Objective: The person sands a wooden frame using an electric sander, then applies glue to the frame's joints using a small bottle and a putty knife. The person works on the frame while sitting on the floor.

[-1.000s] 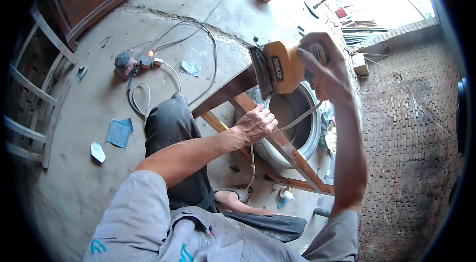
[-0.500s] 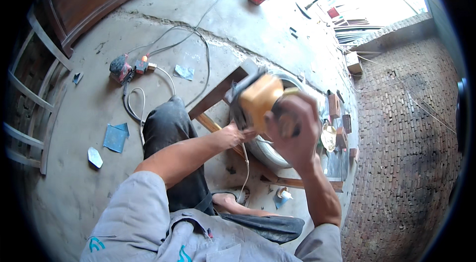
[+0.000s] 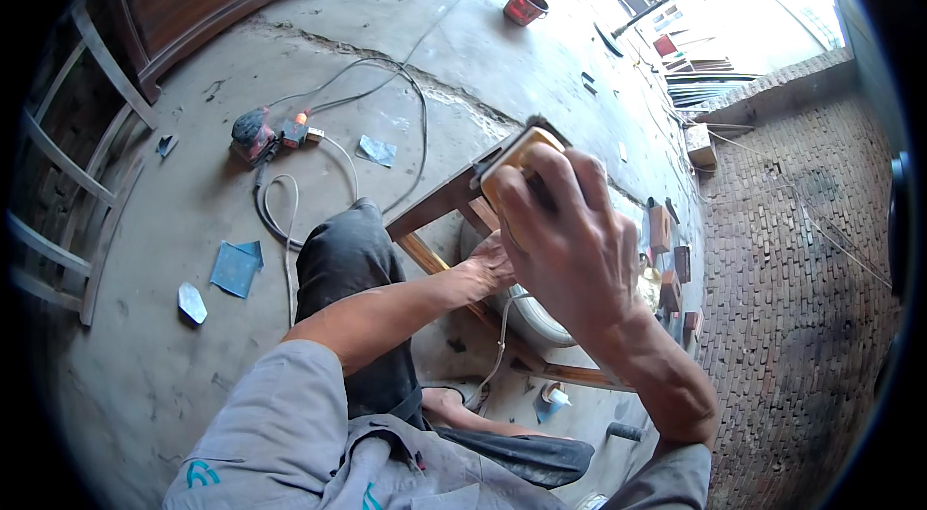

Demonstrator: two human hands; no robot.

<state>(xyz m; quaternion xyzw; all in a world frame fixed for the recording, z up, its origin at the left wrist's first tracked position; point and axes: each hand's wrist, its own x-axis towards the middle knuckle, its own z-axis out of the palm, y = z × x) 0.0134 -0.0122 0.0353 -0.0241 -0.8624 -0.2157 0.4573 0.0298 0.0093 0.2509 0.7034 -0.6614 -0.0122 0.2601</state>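
While a thin pale cord point(image 3: 502, 331) hangs below, a snag could jerk the yellow power sander point(image 3: 514, 158) my right hand point(image 3: 584, 235) clasps near the brown wooden frame point(image 3: 436, 205) — my left hand's point(image 3: 492, 261) fingers, hidden, I can't judge.

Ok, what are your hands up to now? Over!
Right hand gripping yellow sander. Left hand at wooden frame, fingertips hidden behind right hand. Pale cord hanging close by.

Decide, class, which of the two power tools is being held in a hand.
The yellow power tool is the one: the person's right hand grips it, while the red-and-dark tool lies untouched on the floor.
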